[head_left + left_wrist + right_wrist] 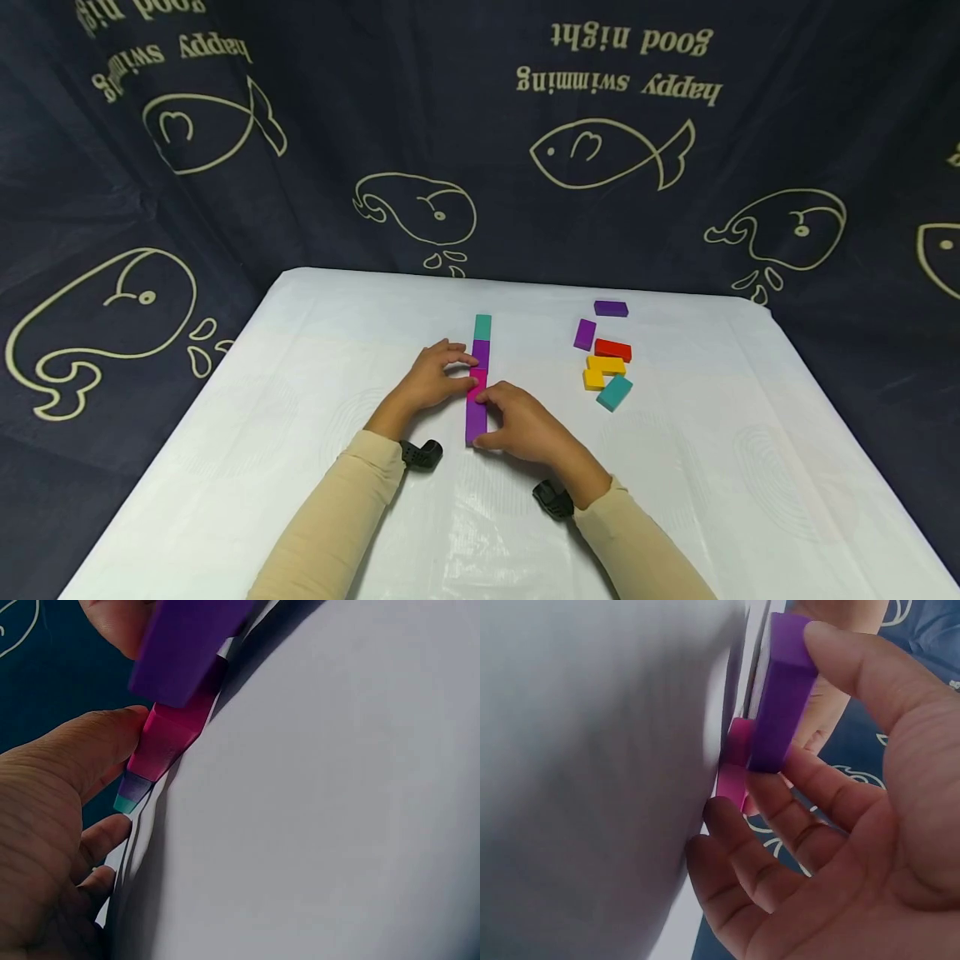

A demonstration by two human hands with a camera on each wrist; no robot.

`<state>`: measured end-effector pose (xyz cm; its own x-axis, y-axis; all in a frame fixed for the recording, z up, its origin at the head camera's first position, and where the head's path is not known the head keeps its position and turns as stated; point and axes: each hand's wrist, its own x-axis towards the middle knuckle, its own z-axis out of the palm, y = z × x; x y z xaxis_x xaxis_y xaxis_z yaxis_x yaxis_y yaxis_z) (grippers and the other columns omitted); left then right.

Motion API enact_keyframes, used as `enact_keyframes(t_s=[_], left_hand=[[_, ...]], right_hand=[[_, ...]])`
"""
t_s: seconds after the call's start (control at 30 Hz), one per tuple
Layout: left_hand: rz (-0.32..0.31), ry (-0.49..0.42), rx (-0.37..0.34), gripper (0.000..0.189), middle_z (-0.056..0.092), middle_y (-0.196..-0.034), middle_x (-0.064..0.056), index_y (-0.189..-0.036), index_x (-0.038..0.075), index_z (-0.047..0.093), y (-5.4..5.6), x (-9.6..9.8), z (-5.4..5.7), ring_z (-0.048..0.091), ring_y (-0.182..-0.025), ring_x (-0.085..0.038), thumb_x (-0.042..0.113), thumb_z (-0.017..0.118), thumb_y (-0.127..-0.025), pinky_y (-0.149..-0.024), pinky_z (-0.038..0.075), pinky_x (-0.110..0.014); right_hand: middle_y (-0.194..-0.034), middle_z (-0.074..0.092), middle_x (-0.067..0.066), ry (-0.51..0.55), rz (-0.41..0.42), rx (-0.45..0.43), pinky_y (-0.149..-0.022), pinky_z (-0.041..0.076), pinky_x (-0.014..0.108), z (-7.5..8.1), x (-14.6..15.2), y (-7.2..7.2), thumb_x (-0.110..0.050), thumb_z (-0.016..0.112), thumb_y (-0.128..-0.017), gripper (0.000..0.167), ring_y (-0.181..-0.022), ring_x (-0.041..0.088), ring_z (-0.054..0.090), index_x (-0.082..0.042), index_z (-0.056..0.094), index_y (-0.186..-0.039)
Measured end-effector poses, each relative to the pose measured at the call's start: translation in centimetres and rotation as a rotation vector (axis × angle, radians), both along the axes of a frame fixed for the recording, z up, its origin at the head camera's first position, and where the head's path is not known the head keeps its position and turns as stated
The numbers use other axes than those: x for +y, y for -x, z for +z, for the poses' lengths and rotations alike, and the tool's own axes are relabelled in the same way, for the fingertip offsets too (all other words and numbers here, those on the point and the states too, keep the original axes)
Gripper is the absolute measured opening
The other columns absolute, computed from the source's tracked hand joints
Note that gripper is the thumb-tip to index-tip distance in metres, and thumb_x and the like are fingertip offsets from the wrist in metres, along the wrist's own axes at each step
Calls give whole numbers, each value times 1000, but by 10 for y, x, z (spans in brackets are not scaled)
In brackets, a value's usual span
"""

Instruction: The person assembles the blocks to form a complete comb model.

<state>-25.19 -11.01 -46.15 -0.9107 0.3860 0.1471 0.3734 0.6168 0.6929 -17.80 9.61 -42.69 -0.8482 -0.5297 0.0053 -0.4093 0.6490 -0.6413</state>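
Note:
A narrow row of blocks runs away from me: a teal block (483, 327) at the far end, then a purple block (481, 353), a pink block (477, 385) and a near purple block (476, 423). My right hand (525, 423) pinches the near purple block, thumb at its near end and fingertips toward the pink one. From the left, my left hand (435, 377) touches the row, its thumb against the pink block and its other fingers loosely extended. Whether the near purple block rests fully on the table cannot be told.
Loose blocks lie at the right on the white table (712, 467): two purple blocks (585, 334), a red block (612, 350), two yellow blocks (606, 365) and a teal block (615, 392). A dark printed cloth (480, 100) hangs behind the table.

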Motion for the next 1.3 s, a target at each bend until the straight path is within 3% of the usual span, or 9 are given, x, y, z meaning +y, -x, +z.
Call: enact_keyframes(t_s=[0.33, 0.7, 1.3], left_hand=[[2, 0, -4, 33, 55, -140, -16, -115, 13, 73, 0, 1, 1, 29, -144, -41, 24, 79, -85, -118, 13, -57], [11, 18, -20, 34, 55, -141, -15, -116, 13, 73, 0, 2, 0, 28, -144, -41, 24, 79, -85, -119, 11, -56], [15, 26, -13, 34, 55, -141, -15, -117, 13, 73, -1, 2, 1, 29, -144, -41, 25, 78, -86, -119, 12, -56]], right_hand=[[-120, 61, 7, -79, -25, 11, -104, 44, 43, -3, -1, -1, -26, 84, -80, 54, -114, 24, 54, -6, 63, -125], [-116, 60, 6, -69, 48, -9, -103, 45, 44, 1, 6, 1, -17, 82, -79, 48, -109, 23, 54, -5, 63, -121], [-116, 60, 5, -98, 29, 2, -101, 46, 44, -1, 2, -1, -20, 81, -82, 48, -112, 24, 52, -7, 62, -124]])
